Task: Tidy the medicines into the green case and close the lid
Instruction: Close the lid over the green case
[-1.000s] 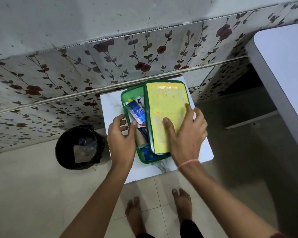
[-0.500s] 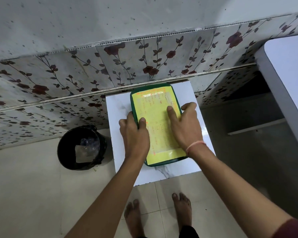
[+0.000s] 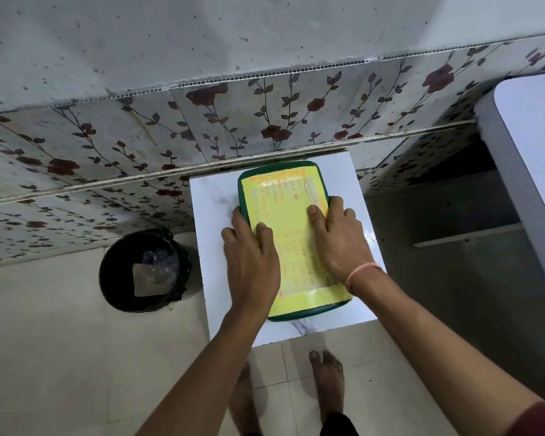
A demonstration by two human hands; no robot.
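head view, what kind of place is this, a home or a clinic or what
Probably a home, perhaps a kitchen or utility corner. The wall has rose-patterned tiles, a black bin stands on the tiled floor, and the person is barefoot at a small white table holding the green case.

Green case [image 3: 309,314], yellow lid [image 3: 288,215] shut

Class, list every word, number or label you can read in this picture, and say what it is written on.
Nothing can be read for certain.
Yellow sheet on the green case lid: rows of orange handwriting, too blurred to read.
Black bin, white table, tiled wall: no text shows.
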